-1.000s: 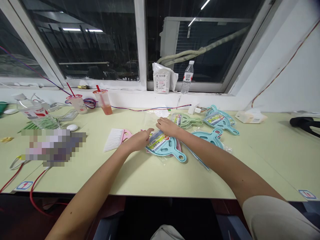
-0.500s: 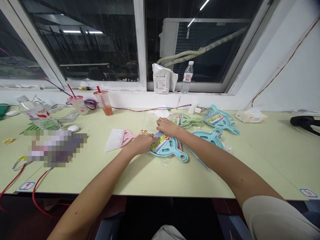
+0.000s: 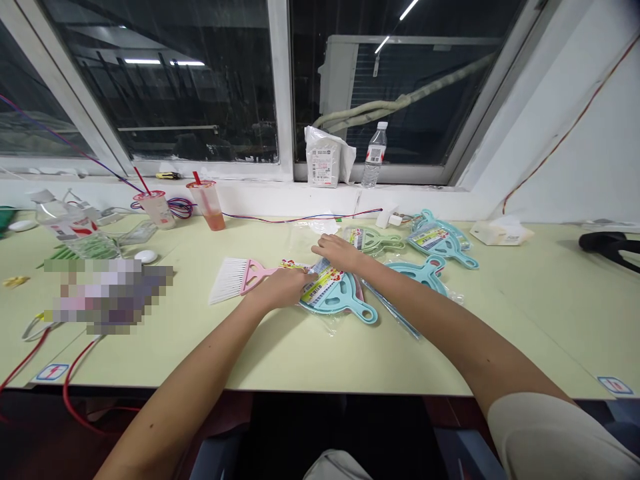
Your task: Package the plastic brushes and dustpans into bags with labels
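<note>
A blue dustpan [image 3: 336,295] in clear wrapping with a printed label lies at the middle of the table, over something pink. My left hand [image 3: 284,288] is closed at the left edge of its wrapping, fingertips partly hidden. Across the top of the same package reaches my right hand [image 3: 334,252], fingers bent; what they hold, if anything, is hidden. A pink brush [image 3: 235,279] with white bristles lies left of my left hand. Beyond and beside my right forearm are a green packaged dustpan [image 3: 373,241] and blue ones [image 3: 443,241].
Two cups with red straws [image 3: 207,205] stand at the back left, near a large bottle [image 3: 75,230]. A water bottle [image 3: 375,157] and a white packet [image 3: 323,160] are on the windowsill. A tissue pack [image 3: 503,231] lies at the right. Red cables hang at the left.
Both hands have stayed almost in place. The wrapping and label between them have shifted slightly, and the blue dustpan's handle has moved very slightly to the right.
</note>
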A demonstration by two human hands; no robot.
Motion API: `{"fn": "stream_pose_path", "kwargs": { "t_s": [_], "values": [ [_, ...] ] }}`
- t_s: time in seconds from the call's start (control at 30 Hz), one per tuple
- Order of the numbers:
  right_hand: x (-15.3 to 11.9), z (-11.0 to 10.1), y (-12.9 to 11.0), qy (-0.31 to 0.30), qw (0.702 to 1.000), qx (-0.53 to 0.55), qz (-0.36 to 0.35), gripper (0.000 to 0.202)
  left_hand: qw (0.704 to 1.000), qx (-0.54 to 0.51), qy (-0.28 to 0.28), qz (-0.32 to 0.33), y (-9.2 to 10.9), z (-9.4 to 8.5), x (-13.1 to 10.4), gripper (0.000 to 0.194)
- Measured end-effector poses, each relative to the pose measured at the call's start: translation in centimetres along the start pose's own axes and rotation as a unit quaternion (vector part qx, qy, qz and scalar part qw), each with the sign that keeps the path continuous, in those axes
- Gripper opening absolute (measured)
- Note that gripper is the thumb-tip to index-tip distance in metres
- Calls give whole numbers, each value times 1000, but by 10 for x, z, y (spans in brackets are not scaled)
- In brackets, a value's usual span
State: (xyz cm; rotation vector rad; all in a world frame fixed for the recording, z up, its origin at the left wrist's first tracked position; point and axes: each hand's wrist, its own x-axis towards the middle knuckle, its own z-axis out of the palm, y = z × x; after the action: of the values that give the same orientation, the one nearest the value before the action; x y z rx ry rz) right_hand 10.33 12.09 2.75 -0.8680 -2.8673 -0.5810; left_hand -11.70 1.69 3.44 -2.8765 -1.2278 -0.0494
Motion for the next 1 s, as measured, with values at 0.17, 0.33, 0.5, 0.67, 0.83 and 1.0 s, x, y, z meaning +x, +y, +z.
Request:
{"fn": "stream_pose_path", "kwargs": {
  "t_s": [0.17, 0.33, 0.5, 0.67, 0.83, 1.0],
  "values": [
    [-1, -1, 5, -18, 1000, 0, 6, 26, 1000, -10, 6, 6, -3, 4, 0, 51],
    [-2, -15, 4, 6, 999, 26, 18, 23, 999, -40, -2, 3, -2, 4, 0, 50],
    [-9, -35, -26, 29, 994, 98, -38, 23, 998, -50, -24, 2, 8, 0, -3, 50],
    [-28, -33, -43, 0, 993, 107, -59, 26, 1000, 10, 1, 11, 14, 1, -3, 45],
    [-37, -28, -38, -40, 993, 94, -64, 28, 999, 38, 9, 31, 20, 1, -1, 39],
    [-37, -33, -44, -65, 993, 66, -78, 22, 998, 33, 5, 46, 23, -2, -2, 31]
  ]
}}
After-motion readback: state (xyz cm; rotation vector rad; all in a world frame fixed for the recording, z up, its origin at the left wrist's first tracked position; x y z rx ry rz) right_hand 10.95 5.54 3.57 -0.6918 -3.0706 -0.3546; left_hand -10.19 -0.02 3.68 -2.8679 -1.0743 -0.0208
